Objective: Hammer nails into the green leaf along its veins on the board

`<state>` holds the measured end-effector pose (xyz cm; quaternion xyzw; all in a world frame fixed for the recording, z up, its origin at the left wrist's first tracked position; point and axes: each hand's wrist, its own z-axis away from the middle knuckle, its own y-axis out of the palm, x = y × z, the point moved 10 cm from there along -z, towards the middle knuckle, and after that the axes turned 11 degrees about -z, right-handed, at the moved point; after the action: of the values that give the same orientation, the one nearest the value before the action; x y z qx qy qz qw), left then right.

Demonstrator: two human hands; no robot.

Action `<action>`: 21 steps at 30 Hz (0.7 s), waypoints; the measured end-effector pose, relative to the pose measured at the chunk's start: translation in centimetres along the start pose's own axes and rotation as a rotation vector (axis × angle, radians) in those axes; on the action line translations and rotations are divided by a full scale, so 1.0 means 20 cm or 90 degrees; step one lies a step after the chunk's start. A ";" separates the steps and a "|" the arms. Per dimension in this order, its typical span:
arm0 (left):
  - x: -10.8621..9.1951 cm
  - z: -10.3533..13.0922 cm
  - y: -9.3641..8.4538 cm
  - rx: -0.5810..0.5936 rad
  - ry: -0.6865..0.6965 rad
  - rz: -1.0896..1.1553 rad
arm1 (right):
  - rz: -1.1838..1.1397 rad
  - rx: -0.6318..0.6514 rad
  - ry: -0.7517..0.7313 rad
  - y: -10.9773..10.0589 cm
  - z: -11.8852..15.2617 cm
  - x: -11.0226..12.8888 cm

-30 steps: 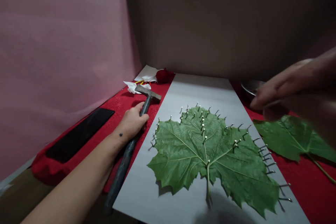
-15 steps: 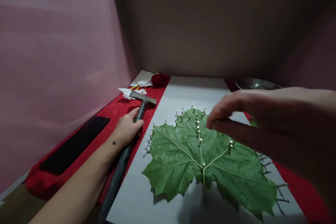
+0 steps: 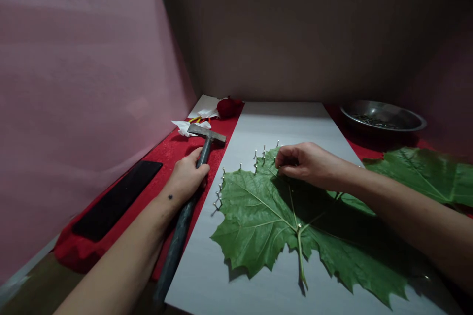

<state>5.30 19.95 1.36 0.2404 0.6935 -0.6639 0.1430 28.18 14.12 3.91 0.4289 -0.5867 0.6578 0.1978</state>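
A large green leaf (image 3: 254, 211) lies on a white board (image 3: 281, 118), with several nails standing along its edges. One more nail (image 3: 299, 228) stands where the veins meet at the stem. Over the upper part of the leaf, my right hand (image 3: 308, 163) has its fingertips pinched together; what they hold, if anything, is hidden. My left hand (image 3: 190, 172) is wrapped round the handle of a hammer (image 3: 181, 226), left of the board. The hammer's metal head points away from me.
A metal bowl (image 3: 384, 125) with nails sits at the back right. Another green leaf (image 3: 424, 172) lies beyond my right forearm. On the red cloth (image 3: 162, 150) at left are a black flat object (image 3: 118, 202), white tissue (image 3: 183, 128) and a red round object (image 3: 227, 108).
My right hand has come down and left onto the upper leaf, uncovering the bowl and second leaf. The view has shifted slightly. My left hand still grips the hammer.
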 end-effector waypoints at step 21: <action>0.01 0.00 0.01 0.002 0.004 -0.004 | 0.022 -0.068 0.019 0.00 -0.03 -0.06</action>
<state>5.20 20.07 1.16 0.2406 0.6934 -0.6648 0.1388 28.69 15.05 2.94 0.3976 -0.6257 0.6349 0.2176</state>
